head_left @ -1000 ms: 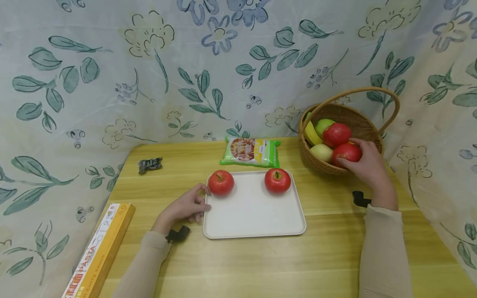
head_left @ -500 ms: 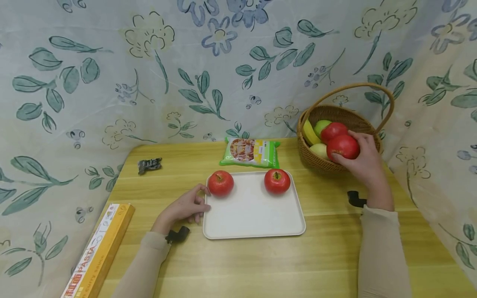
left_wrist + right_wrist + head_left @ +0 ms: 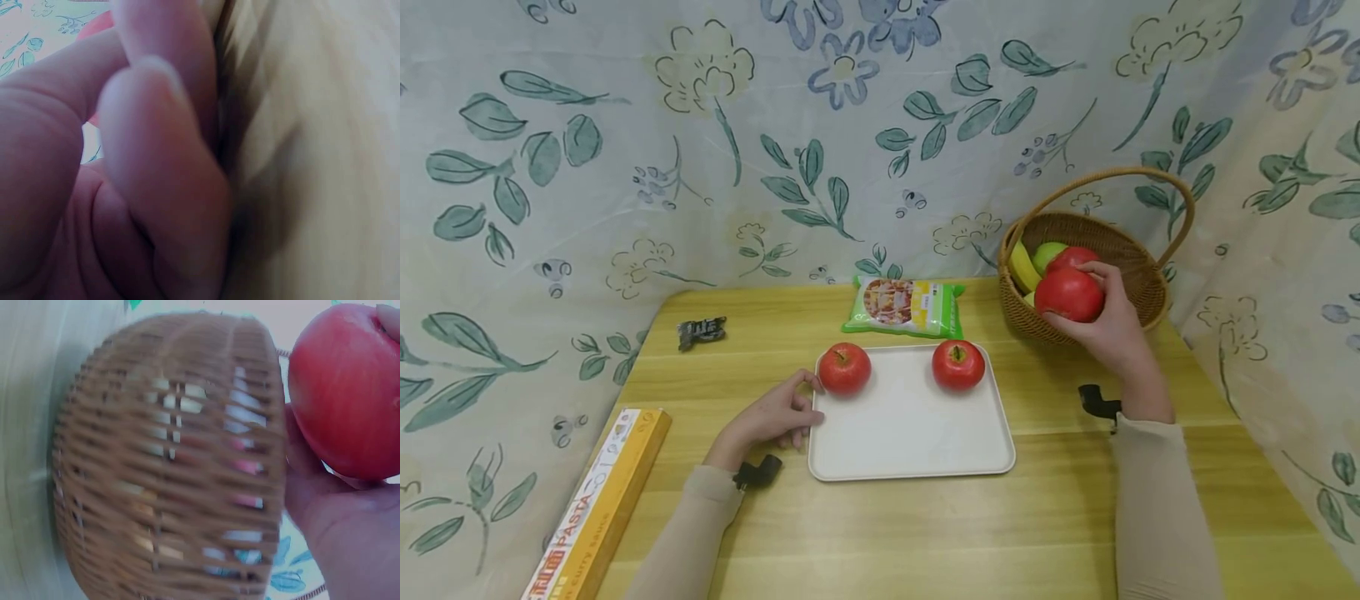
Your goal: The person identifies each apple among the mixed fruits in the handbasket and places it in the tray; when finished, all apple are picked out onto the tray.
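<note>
My right hand [image 3: 1116,329] grips a red apple [image 3: 1070,294] with thumb and fingers, just above the front of the wicker basket [image 3: 1037,331]. The right wrist view shows this apple [image 3: 350,394] beside the basket's woven wall [image 3: 169,462]. Behind it in the basket are another red apple [image 3: 1072,256], a green fruit [image 3: 1047,252] and a yellow banana [image 3: 1022,267]. My left hand [image 3: 770,415], fingers loosely bent, touches the left rim of a white tray [image 3: 913,442]. Red apples stand in the tray's back left [image 3: 845,369] and back right [image 3: 958,365] corners.
Behind the tray lies a green food packet [image 3: 906,307]. A small black wrapped item [image 3: 702,332] is at the back left of the wooden table [image 3: 895,533]. A yellow pasta box [image 3: 602,508] lies along the left edge. A floral curtain hangs behind.
My right hand has lifted the red apple off the other fruit and moved it left and slightly up. The left hand stays at the tray's rim.
</note>
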Tool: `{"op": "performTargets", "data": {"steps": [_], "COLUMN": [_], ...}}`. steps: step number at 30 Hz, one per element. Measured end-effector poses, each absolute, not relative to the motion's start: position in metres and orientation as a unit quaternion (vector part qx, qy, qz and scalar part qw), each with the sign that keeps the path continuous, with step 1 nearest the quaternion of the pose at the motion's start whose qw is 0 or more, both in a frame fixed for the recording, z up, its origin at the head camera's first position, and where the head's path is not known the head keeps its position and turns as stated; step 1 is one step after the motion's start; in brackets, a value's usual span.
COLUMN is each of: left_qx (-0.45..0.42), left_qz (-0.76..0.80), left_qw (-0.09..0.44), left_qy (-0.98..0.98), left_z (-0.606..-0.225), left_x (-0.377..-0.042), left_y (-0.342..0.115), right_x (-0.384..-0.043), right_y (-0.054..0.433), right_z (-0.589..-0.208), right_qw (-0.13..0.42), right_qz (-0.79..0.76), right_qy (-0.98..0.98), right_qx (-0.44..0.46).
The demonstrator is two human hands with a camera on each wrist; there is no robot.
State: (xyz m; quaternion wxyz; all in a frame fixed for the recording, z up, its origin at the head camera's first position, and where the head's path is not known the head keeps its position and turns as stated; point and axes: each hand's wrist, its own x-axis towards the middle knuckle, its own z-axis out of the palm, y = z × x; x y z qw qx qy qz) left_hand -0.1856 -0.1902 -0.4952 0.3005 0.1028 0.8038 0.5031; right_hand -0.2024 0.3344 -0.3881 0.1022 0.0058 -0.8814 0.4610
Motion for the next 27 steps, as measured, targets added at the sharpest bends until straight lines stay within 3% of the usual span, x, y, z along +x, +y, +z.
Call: {"op": "performTargets", "data": {"steps": [12, 21, 27], "left_qx": [0.099, 0.100, 0.102], "left_qz": [0.499, 0.500, 0.502], "left_qw": [0.299, 0.300, 0.299], "left_qy": [0.808, 0.806, 0.805], "left_z": [-0.497, -0.499, -0.497], "left_x": [-0.186, -0.186, -0.186], "left_y": [-0.191, -0.192, -0.191], "right_x": [-0.208, -0.200, -0.193], "right_y": [0.318, 0.303, 0.283], "right_z": [-0.395, -0.383, -0.383], "right_qw": [0.134, 0.110, 0.091], "right_qz": [0.486, 0.518, 0.592], "right_qy": [-0.862, -0.847, -0.795], "right_qx": [0.049, 0.042, 0.103]}}
